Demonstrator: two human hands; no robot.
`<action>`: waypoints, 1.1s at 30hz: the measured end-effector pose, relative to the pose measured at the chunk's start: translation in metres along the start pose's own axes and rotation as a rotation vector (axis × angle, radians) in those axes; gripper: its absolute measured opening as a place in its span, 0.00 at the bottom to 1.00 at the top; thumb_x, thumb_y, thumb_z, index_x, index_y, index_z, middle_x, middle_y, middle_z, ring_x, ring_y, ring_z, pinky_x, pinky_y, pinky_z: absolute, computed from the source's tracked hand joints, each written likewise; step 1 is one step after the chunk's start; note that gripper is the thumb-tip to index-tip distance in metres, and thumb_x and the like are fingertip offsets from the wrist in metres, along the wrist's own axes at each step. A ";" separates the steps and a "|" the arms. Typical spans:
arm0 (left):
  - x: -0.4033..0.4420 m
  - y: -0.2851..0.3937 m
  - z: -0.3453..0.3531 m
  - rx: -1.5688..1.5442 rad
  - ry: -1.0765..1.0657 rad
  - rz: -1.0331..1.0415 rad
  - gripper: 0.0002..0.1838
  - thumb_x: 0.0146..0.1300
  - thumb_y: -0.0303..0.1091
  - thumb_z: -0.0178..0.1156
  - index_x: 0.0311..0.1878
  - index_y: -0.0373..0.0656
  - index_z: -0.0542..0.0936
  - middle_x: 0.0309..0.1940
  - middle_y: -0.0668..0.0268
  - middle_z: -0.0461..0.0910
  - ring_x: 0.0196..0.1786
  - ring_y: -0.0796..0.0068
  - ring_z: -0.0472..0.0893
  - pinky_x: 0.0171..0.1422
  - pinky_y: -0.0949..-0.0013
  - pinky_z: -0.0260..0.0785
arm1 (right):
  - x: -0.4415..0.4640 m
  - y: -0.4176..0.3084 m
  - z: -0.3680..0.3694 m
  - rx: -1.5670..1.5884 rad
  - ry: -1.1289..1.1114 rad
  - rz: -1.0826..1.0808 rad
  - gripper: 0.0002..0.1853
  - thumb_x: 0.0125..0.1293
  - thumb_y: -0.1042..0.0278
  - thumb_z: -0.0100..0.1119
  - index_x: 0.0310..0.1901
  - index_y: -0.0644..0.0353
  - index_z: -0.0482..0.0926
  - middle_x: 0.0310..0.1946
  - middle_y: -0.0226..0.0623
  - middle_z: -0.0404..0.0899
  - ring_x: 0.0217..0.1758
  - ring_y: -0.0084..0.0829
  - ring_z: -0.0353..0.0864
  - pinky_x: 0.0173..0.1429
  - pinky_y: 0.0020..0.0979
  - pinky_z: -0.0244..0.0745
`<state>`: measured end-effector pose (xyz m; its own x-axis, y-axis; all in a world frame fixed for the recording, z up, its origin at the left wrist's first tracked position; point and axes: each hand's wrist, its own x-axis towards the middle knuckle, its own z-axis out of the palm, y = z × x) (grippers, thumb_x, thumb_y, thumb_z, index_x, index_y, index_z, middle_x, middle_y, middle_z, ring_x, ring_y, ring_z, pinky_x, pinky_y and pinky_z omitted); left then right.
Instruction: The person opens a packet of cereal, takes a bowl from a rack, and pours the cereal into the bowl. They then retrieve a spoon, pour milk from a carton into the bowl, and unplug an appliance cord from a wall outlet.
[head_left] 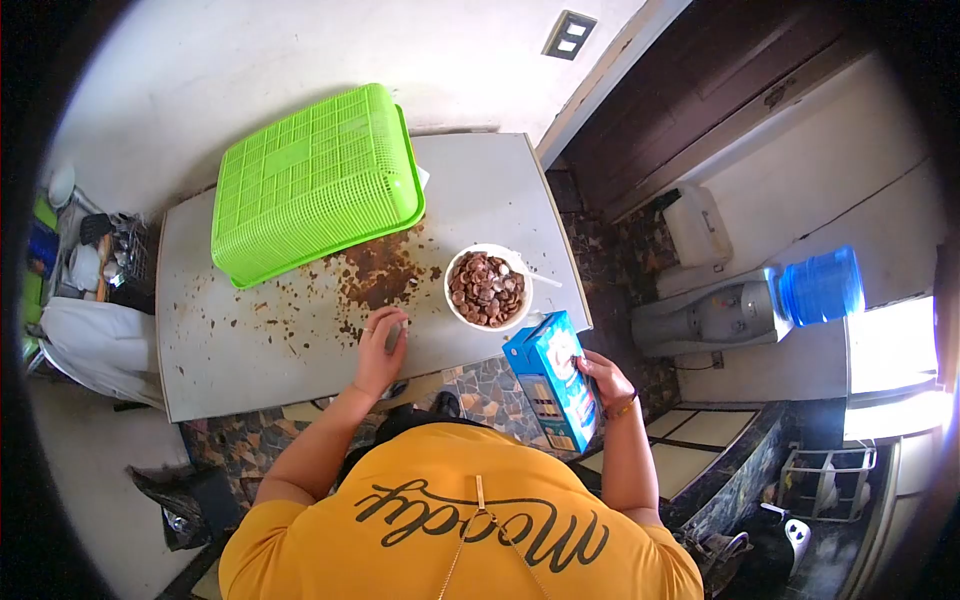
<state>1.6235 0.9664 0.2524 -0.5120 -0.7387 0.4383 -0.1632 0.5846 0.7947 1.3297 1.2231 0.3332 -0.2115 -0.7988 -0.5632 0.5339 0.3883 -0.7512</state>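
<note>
My right hand (606, 382) grips a blue carton (556, 382) near the table's front right corner, its top end close to the bowl. A white bowl (451, 292) full of brown cereal (487, 289) stands on the grey table (480, 180), with a white spoon handle (537, 276) sticking out to the right. Over the table's front edge is my left hand (382, 350), its fingers loosely curled and apart, holding nothing. It is to the left of the bowl and does not touch it.
An upturned green basket (310, 180) lies at the back left of the table. Brown worn patches (383, 272) mark the tabletop. A water dispenser (715, 312) with a blue bottle stands at the right. White cloth (100, 340) and a dish rack (132, 245) are at the left.
</note>
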 end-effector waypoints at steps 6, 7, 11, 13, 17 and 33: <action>0.001 0.000 -0.002 0.039 -0.009 -0.008 0.14 0.57 0.20 0.60 0.47 0.40 0.76 0.48 0.55 0.76 0.50 0.52 0.77 0.56 0.60 0.70 | 0.018 -0.002 0.008 -0.064 0.048 0.083 0.27 0.70 0.53 0.55 0.59 0.71 0.72 0.49 0.40 0.81 0.47 0.28 0.82 0.55 0.31 0.77; 0.001 -0.001 -0.002 0.041 -0.005 -0.011 0.14 0.57 0.20 0.60 0.47 0.40 0.76 0.48 0.55 0.76 0.50 0.52 0.77 0.56 0.60 0.70 | 0.020 -0.003 0.009 -0.068 0.044 0.085 0.27 0.70 0.53 0.55 0.59 0.71 0.72 0.49 0.40 0.81 0.47 0.28 0.82 0.55 0.31 0.77; 0.001 0.000 -0.004 0.030 -0.012 -0.013 0.15 0.56 0.20 0.60 0.48 0.39 0.75 0.48 0.54 0.75 0.50 0.51 0.77 0.55 0.59 0.71 | 0.024 -0.008 0.013 -0.115 0.047 0.122 0.27 0.71 0.52 0.53 0.58 0.70 0.73 0.49 0.40 0.81 0.47 0.28 0.82 0.55 0.31 0.76; 0.001 0.000 -0.004 0.030 -0.019 -0.012 0.15 0.56 0.20 0.60 0.48 0.39 0.75 0.48 0.54 0.75 0.50 0.51 0.77 0.55 0.59 0.71 | 0.026 -0.009 0.014 -0.141 0.054 0.132 0.27 0.71 0.52 0.53 0.58 0.70 0.73 0.49 0.40 0.81 0.47 0.28 0.82 0.56 0.31 0.76; 0.002 -0.001 -0.002 0.019 -0.008 0.001 0.15 0.56 0.20 0.60 0.48 0.39 0.75 0.48 0.53 0.75 0.49 0.50 0.77 0.54 0.58 0.71 | 0.030 -0.006 0.011 -0.137 0.070 0.139 0.27 0.70 0.51 0.54 0.58 0.70 0.73 0.50 0.40 0.81 0.49 0.28 0.81 0.57 0.31 0.75; 0.052 0.075 -0.013 -0.603 -0.302 -0.261 0.15 0.63 0.26 0.62 0.53 0.38 0.77 0.45 0.63 0.78 0.48 0.74 0.78 0.53 0.70 0.71 | 0.003 -0.012 0.050 -0.305 -0.107 -0.375 0.44 0.52 0.72 0.73 0.68 0.68 0.58 0.60 0.44 0.71 0.65 0.34 0.69 0.70 0.37 0.61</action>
<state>1.5956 0.9670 0.3402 -0.7446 -0.6534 0.1364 0.1369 0.0505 0.9893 1.3632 1.1930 0.3574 -0.2493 -0.9457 -0.2087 0.1695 0.1695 -0.9708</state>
